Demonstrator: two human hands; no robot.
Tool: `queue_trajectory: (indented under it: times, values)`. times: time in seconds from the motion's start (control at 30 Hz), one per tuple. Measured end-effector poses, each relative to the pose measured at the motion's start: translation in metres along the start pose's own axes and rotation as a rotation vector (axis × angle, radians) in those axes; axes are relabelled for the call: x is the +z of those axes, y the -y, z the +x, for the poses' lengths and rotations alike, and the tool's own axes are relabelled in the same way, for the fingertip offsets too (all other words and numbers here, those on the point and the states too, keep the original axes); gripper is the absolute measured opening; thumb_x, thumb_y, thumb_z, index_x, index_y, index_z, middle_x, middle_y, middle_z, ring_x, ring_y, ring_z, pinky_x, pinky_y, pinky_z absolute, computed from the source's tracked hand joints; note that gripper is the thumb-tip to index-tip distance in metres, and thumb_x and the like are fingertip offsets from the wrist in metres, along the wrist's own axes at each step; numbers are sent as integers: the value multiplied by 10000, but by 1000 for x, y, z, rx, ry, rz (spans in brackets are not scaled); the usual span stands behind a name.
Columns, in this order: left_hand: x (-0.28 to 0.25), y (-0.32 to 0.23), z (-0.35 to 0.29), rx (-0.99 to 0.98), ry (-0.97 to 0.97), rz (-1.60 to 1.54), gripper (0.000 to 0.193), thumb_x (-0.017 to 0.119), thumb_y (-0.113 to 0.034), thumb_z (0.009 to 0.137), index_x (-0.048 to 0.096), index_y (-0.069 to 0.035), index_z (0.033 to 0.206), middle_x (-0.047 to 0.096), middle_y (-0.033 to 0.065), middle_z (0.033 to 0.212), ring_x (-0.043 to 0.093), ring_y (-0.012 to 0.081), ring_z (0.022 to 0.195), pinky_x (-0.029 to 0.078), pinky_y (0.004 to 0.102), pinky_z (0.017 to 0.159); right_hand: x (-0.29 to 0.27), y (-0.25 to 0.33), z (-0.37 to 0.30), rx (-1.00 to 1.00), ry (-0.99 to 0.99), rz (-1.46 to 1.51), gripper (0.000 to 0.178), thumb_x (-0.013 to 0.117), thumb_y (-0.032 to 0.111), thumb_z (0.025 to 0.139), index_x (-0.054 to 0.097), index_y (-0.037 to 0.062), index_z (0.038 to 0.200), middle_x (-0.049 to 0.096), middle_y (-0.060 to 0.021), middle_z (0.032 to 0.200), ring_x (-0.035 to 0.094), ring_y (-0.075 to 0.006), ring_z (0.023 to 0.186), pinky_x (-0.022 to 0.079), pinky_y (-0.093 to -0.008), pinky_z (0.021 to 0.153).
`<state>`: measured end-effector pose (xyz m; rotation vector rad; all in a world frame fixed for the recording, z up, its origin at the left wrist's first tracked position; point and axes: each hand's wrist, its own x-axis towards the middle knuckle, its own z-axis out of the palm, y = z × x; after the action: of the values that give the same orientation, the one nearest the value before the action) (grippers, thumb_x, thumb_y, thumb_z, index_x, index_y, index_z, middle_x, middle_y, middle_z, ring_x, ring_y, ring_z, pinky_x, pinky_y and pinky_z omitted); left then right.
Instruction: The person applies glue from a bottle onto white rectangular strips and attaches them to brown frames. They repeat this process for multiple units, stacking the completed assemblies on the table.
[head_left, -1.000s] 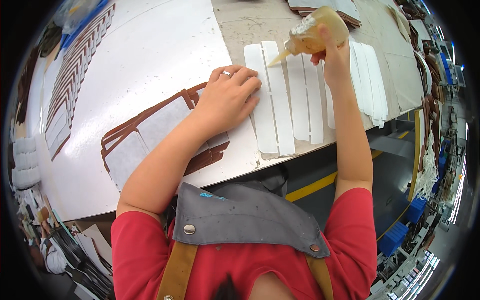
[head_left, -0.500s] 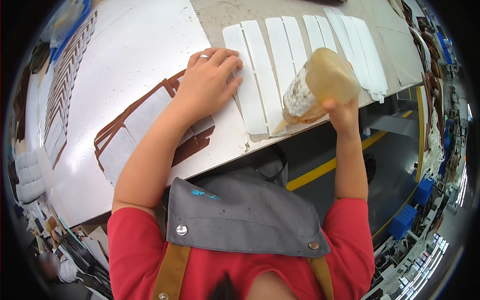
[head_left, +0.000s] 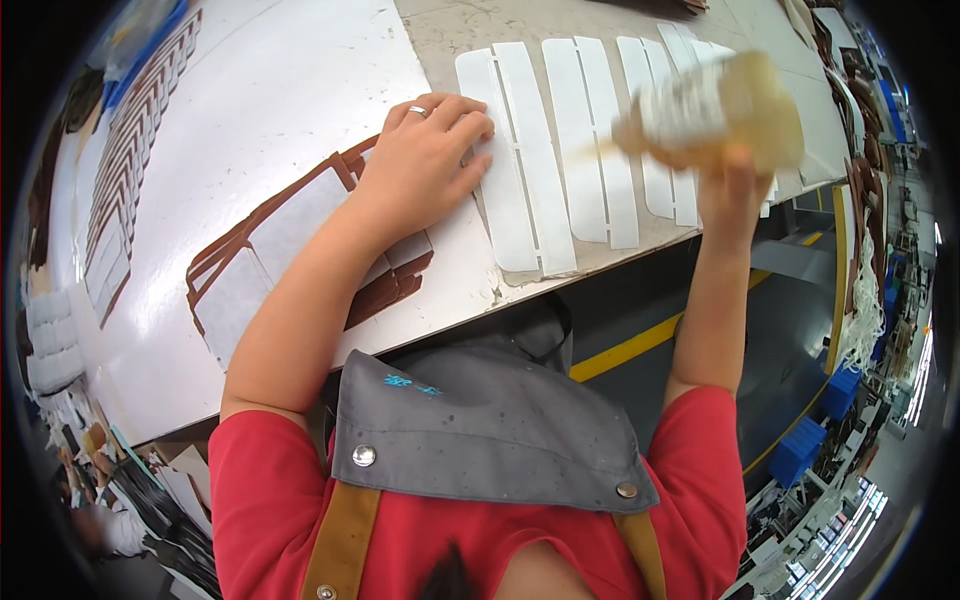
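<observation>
My left hand [head_left: 425, 155], with a ring on one finger, lies on the table, fingers apart and slightly bent. Its fingertips meet the left edge of the nearest pair of white strips [head_left: 517, 150]. In my right hand [head_left: 735, 190] is a cloudy yellowish glue bottle [head_left: 700, 108], tipped so that its thin pointed nozzle [head_left: 595, 152] aims left. The bottle is blurred by motion and held above another pair of white strips [head_left: 603, 200]. It partly hides more strips at the right. Under my left forearm lies a stack of brown-edged white panels [head_left: 295, 215].
A row of overlapping brown-edged pieces [head_left: 140, 150] runs along the table's far left. Grey-brown board [head_left: 450, 25] lies under the white strips. The table's front edge crosses below my hands. Beyond it are a floor with a yellow line [head_left: 625, 355] and blue bins [head_left: 797, 450].
My right hand has carried the glue bottle up and to the right, off the nearest strips, and its nozzle has swung from downward to leftward. My left hand stays in place.
</observation>
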<state>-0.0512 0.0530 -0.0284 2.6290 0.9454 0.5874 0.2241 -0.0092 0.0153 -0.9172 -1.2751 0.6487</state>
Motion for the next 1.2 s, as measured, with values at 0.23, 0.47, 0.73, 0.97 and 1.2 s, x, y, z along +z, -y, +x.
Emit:
queue_trajectory:
  times: [0.23,0.47,0.73,0.97,1.2]
  values:
    - [0,2,-1,1,0,-10,194,605,-170,810,560,-98,985,551,37,1164,473,285,1140,353,410,947,46,-62,78,-41,18,-122,400,682,290,833,498,33,1078,593,-44,834,575,-109,570,449,-211,423]
    - [-1,2,-1,-4,-7,-26,189,607,-177,808,570,-105,978,558,31,1157,478,269,1135,346,397,956,51,-68,88,8,89,-171,450,692,257,830,432,49,1133,582,-54,868,593,-102,651,449,-201,421]
    - [0,1,-1,-3,-15,10,215,605,-171,807,576,-106,1010,555,38,1157,477,274,1132,356,404,945,43,-61,78,134,-93,-117,376,676,327,836,521,49,1038,602,-46,811,581,-102,565,436,-203,394]
    - [-1,-1,-1,-5,1,28,248,595,-172,817,573,-110,1057,549,39,1168,474,277,1136,353,400,954,20,-49,44,207,-31,-178,420,634,381,855,526,10,1018,584,-57,782,481,-81,457,380,-196,380]
    - [1,-2,0,26,-37,84,255,606,-181,803,586,-103,1045,569,34,1121,502,255,1106,349,398,962,13,-21,-2,319,-62,-91,469,650,401,838,505,6,1044,565,-39,750,487,-63,483,346,-182,358]
